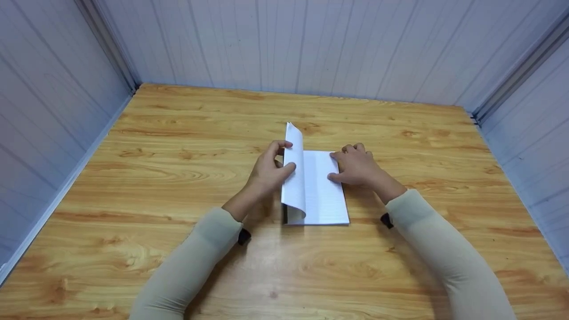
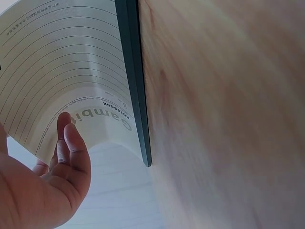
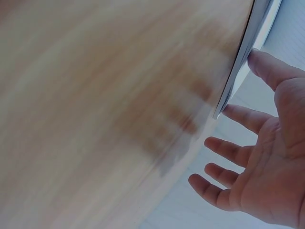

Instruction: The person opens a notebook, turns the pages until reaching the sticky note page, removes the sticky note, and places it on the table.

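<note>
A lined notebook (image 1: 324,200) lies on the wooden table with its front part lifted and curled at the left. My left hand (image 1: 268,171) holds that lifted part, thumb on the white page side and fingers behind. In the left wrist view the outer cover (image 2: 71,52) shows printed lines and the word NOTEBOOK, beside a dark green spine (image 2: 131,71). My right hand (image 1: 355,165) rests at the notebook's right edge, with thumb and index fingertip touching it. Its other fingers are extended off the notebook in the right wrist view.
The wooden table (image 1: 169,155) runs back to a white panelled wall (image 1: 284,44), with more panels at both sides. Below each sleeve cuff a small black object, one on the left (image 1: 244,236) and one on the right (image 1: 386,220), shows at the wrist.
</note>
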Tool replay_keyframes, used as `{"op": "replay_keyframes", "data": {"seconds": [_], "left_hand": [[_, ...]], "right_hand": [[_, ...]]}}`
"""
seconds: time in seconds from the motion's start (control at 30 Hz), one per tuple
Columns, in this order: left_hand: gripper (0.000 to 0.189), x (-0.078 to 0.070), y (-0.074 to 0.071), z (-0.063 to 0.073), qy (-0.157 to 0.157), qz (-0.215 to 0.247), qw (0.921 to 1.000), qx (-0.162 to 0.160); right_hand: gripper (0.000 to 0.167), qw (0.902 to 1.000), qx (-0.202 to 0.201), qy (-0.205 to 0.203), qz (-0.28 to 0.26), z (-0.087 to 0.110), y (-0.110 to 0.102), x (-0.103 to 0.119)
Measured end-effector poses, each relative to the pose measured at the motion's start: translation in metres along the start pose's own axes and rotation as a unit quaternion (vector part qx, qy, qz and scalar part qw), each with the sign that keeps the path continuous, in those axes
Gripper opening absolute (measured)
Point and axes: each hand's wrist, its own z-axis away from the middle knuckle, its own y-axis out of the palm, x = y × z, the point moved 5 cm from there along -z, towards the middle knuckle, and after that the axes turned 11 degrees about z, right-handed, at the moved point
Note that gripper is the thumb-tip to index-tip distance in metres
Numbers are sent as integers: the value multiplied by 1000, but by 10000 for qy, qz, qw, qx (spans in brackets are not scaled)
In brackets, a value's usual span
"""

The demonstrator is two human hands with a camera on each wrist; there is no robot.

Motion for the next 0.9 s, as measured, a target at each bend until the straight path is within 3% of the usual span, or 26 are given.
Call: {"op": "replay_keyframes", "data": {"seconds": [0.33, 0.7, 0.9], "left_hand": [[44, 2, 0, 0, -36, 65, 10000, 61], [44, 2, -2, 0, 31, -38, 9999, 90], [43, 3, -1, -1, -57, -90, 9999, 77]], "right_hand": [[78, 9998, 1, 84, -161, 0, 1, -3], [78, 9996, -93, -115, -223, -1, 2, -2], [74, 9984, -272, -75, -499, -1, -1, 1]]}}
